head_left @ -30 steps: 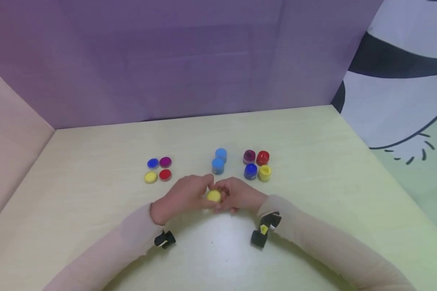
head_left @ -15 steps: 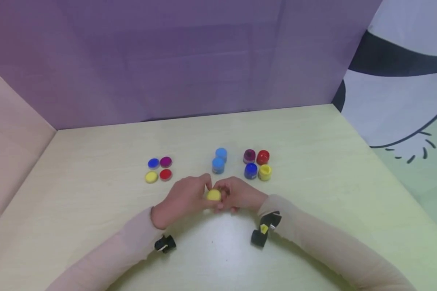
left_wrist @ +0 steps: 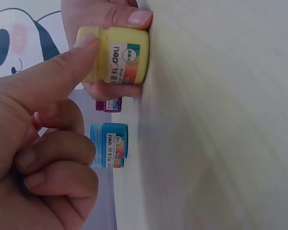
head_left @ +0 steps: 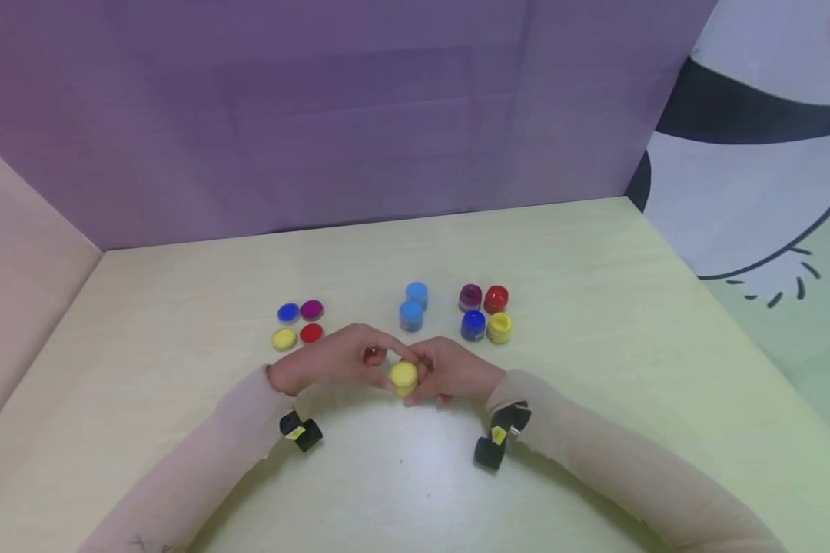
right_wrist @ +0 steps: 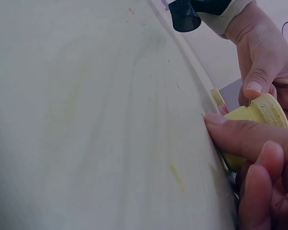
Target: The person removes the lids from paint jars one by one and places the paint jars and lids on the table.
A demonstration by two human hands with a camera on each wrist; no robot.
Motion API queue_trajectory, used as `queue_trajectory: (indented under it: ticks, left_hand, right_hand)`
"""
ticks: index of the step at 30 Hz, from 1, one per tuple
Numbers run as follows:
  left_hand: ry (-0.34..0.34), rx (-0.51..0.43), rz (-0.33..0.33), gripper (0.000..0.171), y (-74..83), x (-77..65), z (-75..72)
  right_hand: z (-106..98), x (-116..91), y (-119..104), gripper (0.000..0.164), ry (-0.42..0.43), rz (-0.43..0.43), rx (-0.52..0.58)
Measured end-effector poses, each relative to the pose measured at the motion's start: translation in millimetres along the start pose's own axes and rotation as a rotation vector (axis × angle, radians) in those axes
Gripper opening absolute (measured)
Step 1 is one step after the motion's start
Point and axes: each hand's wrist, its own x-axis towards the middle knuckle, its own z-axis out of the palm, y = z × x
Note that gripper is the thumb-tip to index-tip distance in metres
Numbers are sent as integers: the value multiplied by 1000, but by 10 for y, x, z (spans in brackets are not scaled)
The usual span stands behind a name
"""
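Observation:
A small yellow paint jar [head_left: 404,376] with its yellow lid on stands upright between the two hands, low over the table. My right hand [head_left: 459,370] grips the jar's body, thumb on the near side and fingers on the far side. My left hand [head_left: 342,357] has thumb and index finger at opposite sides of the lid [left_wrist: 88,57], the other fingers curled in. A printed label [left_wrist: 122,62] on the jar faces the left wrist camera. In the right wrist view, the right thumb [right_wrist: 245,136] covers part of the jar [right_wrist: 245,112].
Two capped light blue jars [head_left: 411,315] stand just beyond the hands. Right of them are uncapped purple [head_left: 470,298], red [head_left: 496,299], dark blue [head_left: 473,326] and yellow [head_left: 499,328] jars. Loose blue [head_left: 288,313], purple [head_left: 312,309], yellow [head_left: 284,339] and red [head_left: 311,332] lids lie at left.
My left hand has turned and its wrist has shifted left and up, with the index finger now stretched over toward the lid's far side. The right hand keeps its grip on the jar.

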Motion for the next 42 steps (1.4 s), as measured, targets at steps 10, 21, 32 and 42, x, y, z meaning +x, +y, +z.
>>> queue_trajectory:
  ticks: [10, 21, 32, 42]
  left_hand:
    - [48, 23, -48, 40, 32, -20, 34]
    - [220, 52, -126, 28, 139, -31, 176]
    - [309, 172, -281, 36, 239, -25, 333]
    - [77, 46, -46, 46, 133, -75, 114]
  right_hand:
    - [0, 9, 16, 29, -2, 0, -11]
    - [-4, 4, 8, 25, 1, -5, -9]
    - [-12, -7, 4, 20, 0, -29, 7]
    - [-1, 17, 3, 23, -3, 8, 14]
